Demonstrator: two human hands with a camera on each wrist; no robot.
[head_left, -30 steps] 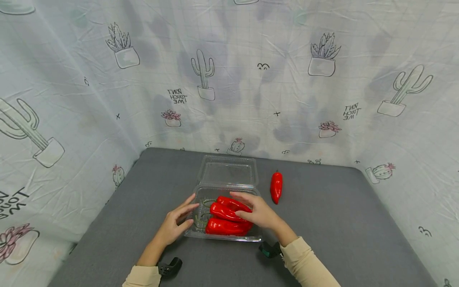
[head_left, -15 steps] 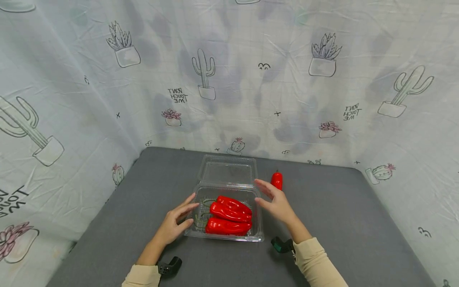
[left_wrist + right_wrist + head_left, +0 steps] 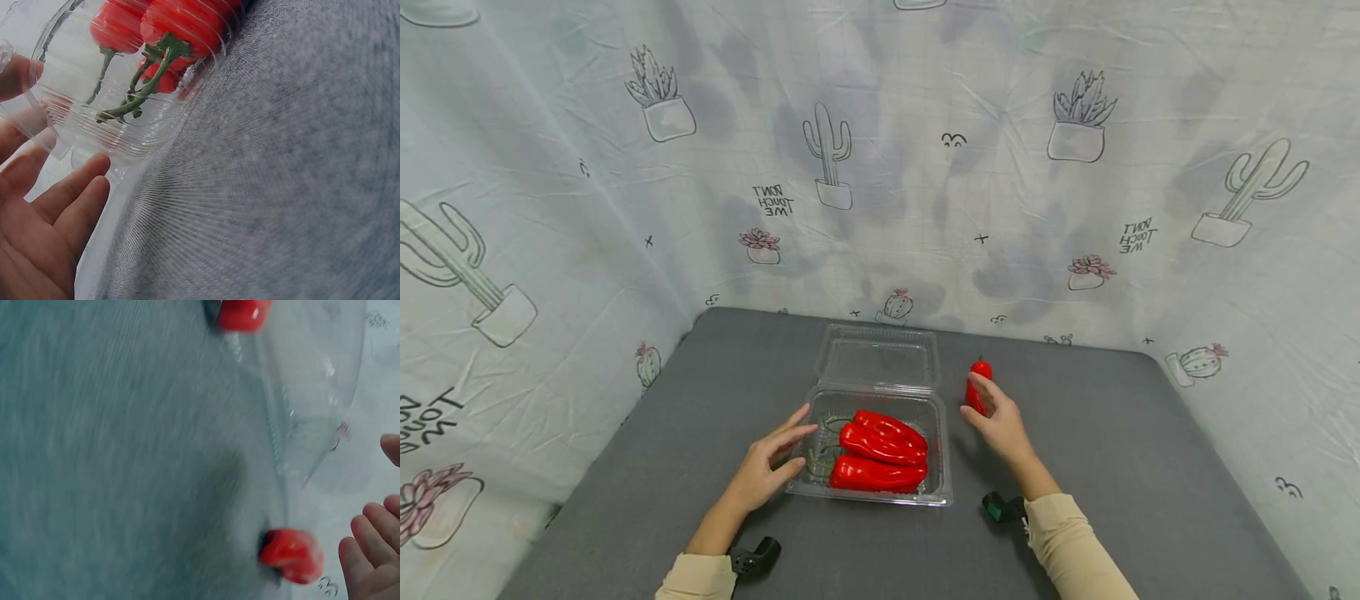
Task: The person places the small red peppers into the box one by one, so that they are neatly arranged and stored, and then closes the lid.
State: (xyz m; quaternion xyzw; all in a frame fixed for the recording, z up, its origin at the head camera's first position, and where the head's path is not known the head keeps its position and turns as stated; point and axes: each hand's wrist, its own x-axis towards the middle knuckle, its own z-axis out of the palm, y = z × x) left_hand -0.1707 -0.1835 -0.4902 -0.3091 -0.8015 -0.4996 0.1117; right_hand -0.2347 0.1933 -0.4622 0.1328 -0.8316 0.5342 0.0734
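A clear plastic clamshell box [image 3: 887,500] lies unfolded, its lid [image 3: 877,360] flat behind the base. Several red peppers [image 3: 878,476] with green stems lie inside, stems pointing left. My left hand [image 3: 760,473] is at the box's left side, fingers loosely spread; in the left wrist view its fingertips [image 3: 97,164] are right at the ribbed plastic wall. To the right of the box, one loose red pepper [image 3: 981,367] lies on the table. My right hand [image 3: 1006,427] reaches over it with thumb and fingers apart, hiding part of it. In the right wrist view this pepper [image 3: 290,555] shows apart from the fingers.
Grey cloth covers the table [image 3: 1120,467]. A white curtain [image 3: 895,167] printed with potted cacti rises along the back and both sides. Each wrist bears a black strapped device, one at the left sleeve [image 3: 760,558] and one at the right [image 3: 1000,507].
My right hand has moved from above the peppers in the box rightward to the loose pepper. The left hand and the box have stayed in place.
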